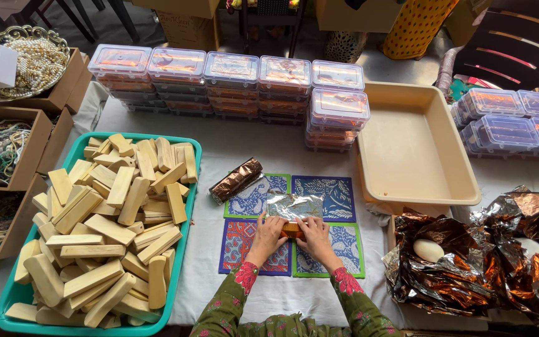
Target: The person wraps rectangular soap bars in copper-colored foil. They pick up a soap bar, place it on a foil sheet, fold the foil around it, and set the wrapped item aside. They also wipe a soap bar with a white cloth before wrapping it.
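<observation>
You're wrapping a wood block (292, 229) right in the middle of the bench (232, 287), and only a small orange-brown bit of it is showing between your fingers. Your left hand (270, 234) is pinching its left end, fingers curled down over it, and your right hand (310, 234) is doing the same on the right end, so both are closed on the block. A foil sheet (293, 206) is lying crinkled just beyond the block, running under your fingertips. All of it is sitting on four patterned mats (332, 195) laid out in a square, two blue ones with green edges at the back, a red one and another blue one in front.

A finished roll (236, 180) in coppery foil is lying tilted at the far left corner of the mats. Off to your left, a teal tray (189, 187) is heaped with bare blocks (107, 231). To your right there's a beige tub (419, 187), and nearer you a big crumpled foil pile (488, 262) with a white egg-shaped thing (428, 250) resting in it. Stacks of clear lidded boxes (232, 78) are lining the back of the bench, with more at far right. Cardboard boxes of beads (1, 150) are sitting at the far left.
</observation>
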